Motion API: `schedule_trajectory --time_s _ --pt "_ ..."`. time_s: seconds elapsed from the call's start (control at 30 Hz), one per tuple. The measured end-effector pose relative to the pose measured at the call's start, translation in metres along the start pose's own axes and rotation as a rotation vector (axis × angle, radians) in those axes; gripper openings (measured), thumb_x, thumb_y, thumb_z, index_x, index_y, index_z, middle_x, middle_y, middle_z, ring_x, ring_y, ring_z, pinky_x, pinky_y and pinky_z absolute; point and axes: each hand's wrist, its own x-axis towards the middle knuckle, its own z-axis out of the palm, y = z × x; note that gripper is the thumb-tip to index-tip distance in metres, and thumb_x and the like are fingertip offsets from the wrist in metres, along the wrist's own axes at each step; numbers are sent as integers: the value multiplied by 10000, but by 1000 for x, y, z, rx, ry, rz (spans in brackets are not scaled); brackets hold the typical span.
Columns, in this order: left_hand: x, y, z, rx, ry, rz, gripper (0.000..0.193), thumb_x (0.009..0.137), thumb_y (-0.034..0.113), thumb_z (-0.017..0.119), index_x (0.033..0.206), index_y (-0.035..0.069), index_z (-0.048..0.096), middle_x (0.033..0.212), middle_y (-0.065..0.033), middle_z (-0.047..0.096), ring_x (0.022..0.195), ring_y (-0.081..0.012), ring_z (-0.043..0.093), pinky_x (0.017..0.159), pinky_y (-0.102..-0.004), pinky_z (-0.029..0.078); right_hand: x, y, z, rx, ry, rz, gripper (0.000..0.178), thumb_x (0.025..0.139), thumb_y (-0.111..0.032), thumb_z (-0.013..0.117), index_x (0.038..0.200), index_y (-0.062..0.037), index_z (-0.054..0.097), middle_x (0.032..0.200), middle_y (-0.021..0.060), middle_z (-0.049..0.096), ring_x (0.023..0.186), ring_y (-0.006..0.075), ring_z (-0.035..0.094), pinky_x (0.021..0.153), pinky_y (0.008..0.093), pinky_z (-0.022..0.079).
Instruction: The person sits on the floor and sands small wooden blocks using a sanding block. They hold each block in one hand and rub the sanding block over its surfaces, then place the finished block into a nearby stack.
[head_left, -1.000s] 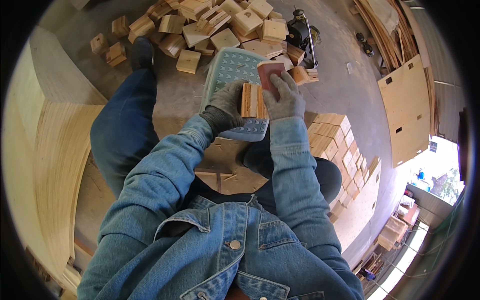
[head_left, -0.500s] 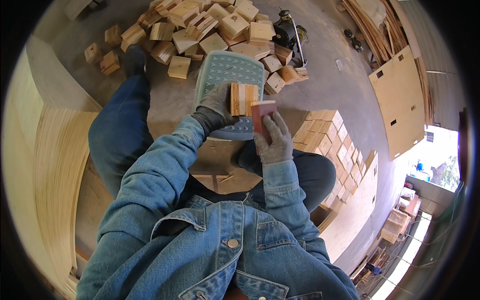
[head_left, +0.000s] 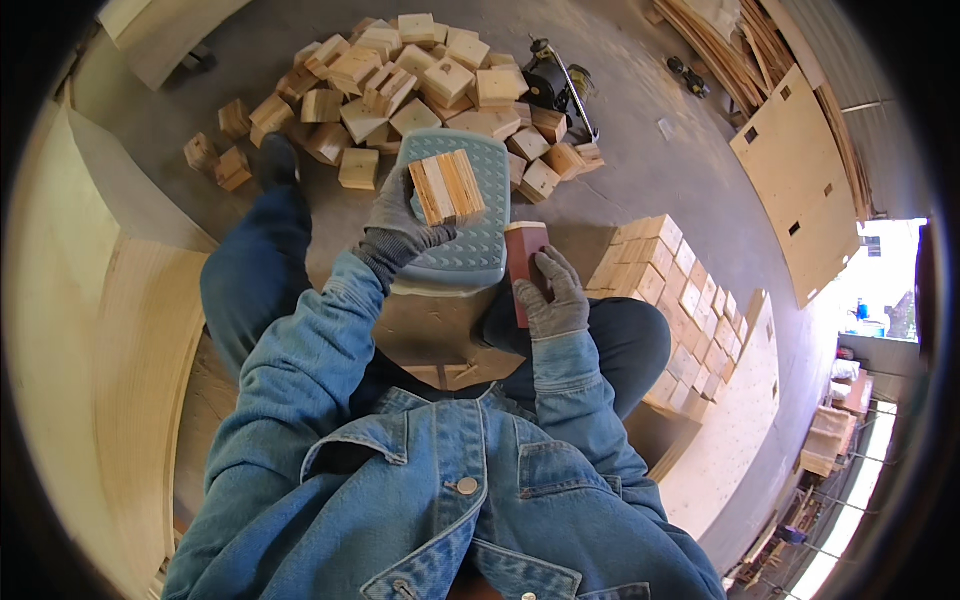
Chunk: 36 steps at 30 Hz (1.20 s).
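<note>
In a grey glove, my left hand [head_left: 390, 218] is closed around a wooden block [head_left: 446, 188] made of several pale and darker layers. The block is held up, tilted, over a teal plastic stool [head_left: 484, 240] with a patterned top. My right hand [head_left: 556, 298], gloved too, grips a reddish-brown sanding block [head_left: 522, 252] with a pale wood end. It stands upright to the right of the stool, apart from the wooden block. The fingers of my left hand are partly hidden behind the wood.
A loose heap of wooden blocks [head_left: 415, 85] lies on the floor beyond the stool. Beside it is a black tool with a metal bar [head_left: 582, 100]. Neatly stacked blocks [head_left: 670, 290] stand at my right, plywood sheets [head_left: 150, 340] at my left. A plywood panel [head_left: 800, 190] leans at far right.
The wooden block has shifted left and tilted in my left hand. My right hand with the sanding block has drawn back nearer to me, opening a gap between the two.
</note>
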Motion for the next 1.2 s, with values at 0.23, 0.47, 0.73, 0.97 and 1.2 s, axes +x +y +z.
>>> schedule_trajectory --time_s 0.23,0.47,0.73,0.97,1.2 --pt "-35 39 -27 -183 65 -80 1032 725 382 973 1499 70 367 1488 -92 563 1385 -244 537 1195 -414 422 4 2 7 -10 -45 27 505 817 -125 896 1284 -36 724 1436 185 632 1294 347 639 1095 397 542" --pt "-77 89 -33 202 95 177 1049 725 273 981 1535 72 345 1487 -112 551 1366 -270 555 1177 -410 446 4 -14 5 -31 -91 6 492 828 -125 878 1285 -32 723 1446 186 625 1304 352 631 1103 402 534" --pt "-99 123 -32 398 170 295 1087 642 231 1008 1517 66 384 1416 -144 574 1298 -287 605 1114 -415 510 1 -22 -4 -78 -121 42 510 838 -169 874 1307 -49 712 1448 177 624 1321 351 618 1128 399 509" --pt "-105 140 -29 608 173 364 1117 601 200 1003 1516 63 379 1406 -155 563 1321 -318 580 1137 -437 485 0 -17 0 -77 -146 69 508 845 -187 869 1307 -50 712 1441 173 630 1327 345 616 1137 390 501" --pt "-106 136 -27 633 185 382 1146 573 216 1016 1514 63 381 1401 -163 574 1297 -338 595 1137 -441 480 -1 -23 -2 -31 -190 87 498 850 -207 865 1296 -45 714 1433 165 638 1289 352 638 1106 397 521"
